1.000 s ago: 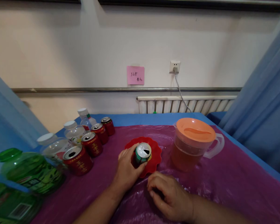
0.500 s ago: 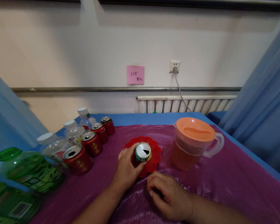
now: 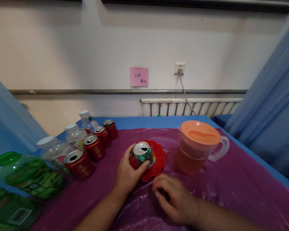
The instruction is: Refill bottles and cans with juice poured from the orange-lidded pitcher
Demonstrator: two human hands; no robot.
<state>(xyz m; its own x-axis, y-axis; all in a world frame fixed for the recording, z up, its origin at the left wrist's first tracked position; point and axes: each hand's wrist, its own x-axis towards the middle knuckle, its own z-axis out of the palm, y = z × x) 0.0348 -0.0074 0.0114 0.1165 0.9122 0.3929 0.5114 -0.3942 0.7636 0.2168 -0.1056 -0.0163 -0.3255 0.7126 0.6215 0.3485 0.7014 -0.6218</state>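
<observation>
My left hand (image 3: pixel 128 170) is wrapped round a green drinks can (image 3: pixel 144 154) whose silver top has an open mouth. The can is over the left part of a red scalloped plate (image 3: pixel 159 160) with a yellow mark; whether it touches the plate, I cannot tell. Just in front of the plate, my right hand (image 3: pixel 172 199) lies near the purple sheet with its fingers loosely curled in, and nothing shows in them. To the right of the plate stands a clear pitcher (image 3: pixel 191 160) of amber liquid, with an orange lid (image 3: pixel 200 132) on it.
At left, several opened red cans (image 3: pixel 80 166) stand in a slanting row, beside white-capped clear bottles (image 3: pixel 75 136) and green bottles (image 3: pixel 36 176). A purple plastic sheet (image 3: pixel 240 179) covers most of the blue table. Behind are a radiator (image 3: pixel 197 107) and a plugged-in cord (image 3: pixel 186 91).
The green can has shifted a little left and tipped in my left hand, so more of its printed side shows. My right hand stays nearly where it was.
</observation>
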